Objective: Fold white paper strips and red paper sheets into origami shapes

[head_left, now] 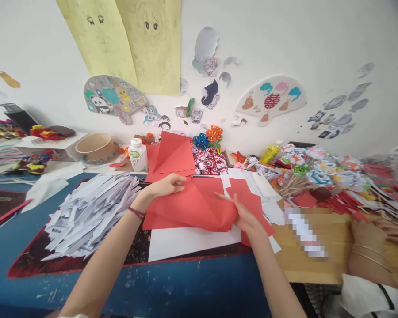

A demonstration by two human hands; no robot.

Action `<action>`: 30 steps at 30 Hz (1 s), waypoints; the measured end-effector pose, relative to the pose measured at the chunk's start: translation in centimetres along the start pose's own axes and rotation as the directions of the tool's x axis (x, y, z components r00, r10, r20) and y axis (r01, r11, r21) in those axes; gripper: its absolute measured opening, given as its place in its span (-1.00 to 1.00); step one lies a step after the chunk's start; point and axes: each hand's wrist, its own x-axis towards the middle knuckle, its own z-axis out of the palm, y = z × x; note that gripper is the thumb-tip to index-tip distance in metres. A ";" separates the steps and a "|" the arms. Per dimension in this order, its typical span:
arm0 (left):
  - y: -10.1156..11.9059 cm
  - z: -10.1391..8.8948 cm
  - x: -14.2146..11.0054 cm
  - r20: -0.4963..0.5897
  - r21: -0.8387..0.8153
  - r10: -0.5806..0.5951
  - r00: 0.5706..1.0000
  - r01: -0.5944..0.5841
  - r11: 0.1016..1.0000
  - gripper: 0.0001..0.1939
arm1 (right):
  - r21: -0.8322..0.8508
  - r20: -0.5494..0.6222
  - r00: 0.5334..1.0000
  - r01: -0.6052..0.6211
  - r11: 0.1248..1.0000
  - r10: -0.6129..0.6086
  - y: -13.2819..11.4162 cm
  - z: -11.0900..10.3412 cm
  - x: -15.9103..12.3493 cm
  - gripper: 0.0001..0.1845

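A large sheet of red paper [189, 205] is bent over between my two hands, above a white sheet [185, 243] on a dark mat. My left hand [168, 184] is closed at its upper left edge, fingers curled. At the right end, my right hand [247, 215] grips the sheet between thumb and fingers, with part of the hand behind the paper. More red paper [250, 201] lies just beyond my right hand. Behind my left hand rests a stack of red sheets [174, 154].
Folded white paper strips [93, 216] are heaped at left. A white bottle [138, 154], a round bowl [94, 148] and red-white paper balls [210, 161] stand along the wall. Paper flowers on sticks [318, 172] crowd the right, near another person's hand [368, 236].
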 end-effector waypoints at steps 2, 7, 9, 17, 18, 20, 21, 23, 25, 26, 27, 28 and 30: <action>-0.5 -0.1 0.6 0.061 0.068 0.021 0.998 -0.025 0.997 -0.82 | -0.214 -0.074 0.995 0.048 0.976 -0.066 -1.1 -0.1 1.7 -0.20; -0.3 0.6 1.5 0.206 0.220 0.057 0.977 -0.103 0.970 -0.83 | -0.628 0.070 0.911 0.356 0.692 -0.406 -3.9 2.5 5.4 -0.24; 0.0 1.0 1.8 0.234 0.263 0.072 0.969 -0.135 0.955 -0.84 | -0.580 0.237 0.896 0.440 0.686 -0.375 -4.6 3.7 6.6 -0.30; -0.7 1.9 0.9 0.105 0.408 0.055 0.993 -0.093 0.908 -0.77 | -0.563 0.247 0.951 0.297 0.772 -0.186 -3.6 3.7 9.6 -0.57; -0.7 2.2 0.7 0.082 0.412 0.051 0.995 -0.080 0.908 -0.75 | -0.557 0.236 0.953 0.292 0.778 -0.189 -3.4 3.6 9.6 -0.58; -0.8 3.0 0.5 0.022 0.395 0.049 0.999 -0.054 0.917 -0.73 | -0.544 0.235 0.951 0.298 0.784 -0.199 -3.1 3.6 9.5 -0.59; -0.8 3.4 0.5 -0.010 0.367 0.052 0.999 -0.044 0.929 -0.73 | -0.541 0.244 0.949 0.306 0.783 -0.201 -3.0 3.7 9.4 -0.60; -0.9 4.2 0.4 -0.057 0.284 0.055 0.997 -0.036 0.958 -0.72 | -0.539 0.270 0.943 0.317 0.780 -0.196 -2.9 3.8 9.2 -0.62; -0.9 4.7 0.3 -0.072 0.187 0.057 0.996 -0.043 0.982 -0.71 | -0.531 0.291 0.938 0.320 0.785 -0.186 -2.9 3.7 9.0 -0.64; -0.9 4.8 0.2 -0.068 0.148 0.058 0.996 -0.048 0.988 -0.71 | -0.524 0.300 0.937 0.321 0.789 -0.182 -2.9 3.6 8.9 -0.65; -0.9 4.9 0.1 -0.065 0.117 0.058 0.996 -0.050 0.992 -0.72 | -0.517 0.306 0.935 0.322 0.793 -0.180 -2.9 3.5 8.8 -0.66; -0.9 4.9 0.0 -0.063 0.091 0.057 0.996 -0.051 0.995 -0.72 | -0.511 0.311 0.933 0.322 0.797 -0.178 -3.0 3.4 8.7 -0.67; -0.9 4.9 -0.2 -0.057 0.049 0.047 0.997 -0.044 0.998 -0.74 | -0.500 0.318 0.932 0.320 0.805 -0.173 -3.1 3.3 8.4 -0.69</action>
